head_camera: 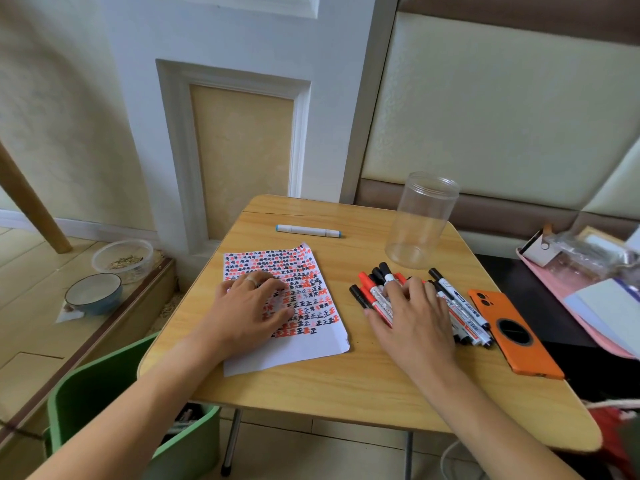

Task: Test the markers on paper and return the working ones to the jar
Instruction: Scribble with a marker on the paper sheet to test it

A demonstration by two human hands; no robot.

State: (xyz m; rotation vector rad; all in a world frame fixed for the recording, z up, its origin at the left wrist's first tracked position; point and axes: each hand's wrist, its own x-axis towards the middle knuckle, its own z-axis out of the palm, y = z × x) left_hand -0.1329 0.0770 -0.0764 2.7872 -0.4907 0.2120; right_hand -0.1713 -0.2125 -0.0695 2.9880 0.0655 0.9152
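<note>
A: Where is the left hand (251, 308)?

B: Flat on the sheet of paper (304, 337), palm down, fingers spread wide and straight, gripping nothing. There is a ring on one finger. The rows of red and black test marks run out from under its fingertips toward the far edge of the sheet; the blank strip of paper lies on the wrist side.

A: And the right hand (414, 322)?

B: Resting on the pile of markers (377, 292), fingers relaxed and slightly spread over the barrels. I cannot tell whether any finger is curled round one. Red and black caps stick out just beyond the fingertips and to the thumb side; more black-capped markers lie touching the little-finger side.

A: The jar?

B: The clear plastic jar (420, 220) stands upright with no lid, beyond the right fingertips, near the far end of the pile. Nothing shows inside it.

A: Anything else on the wooden table (346, 386)?

B: A white marker with blue ends (308, 231) lies alone, well beyond the left fingertips, past the paper's far edge. An orange phone (512, 336) lies face down just outside the right hand's little-finger side, touching the markers' ends.
</note>
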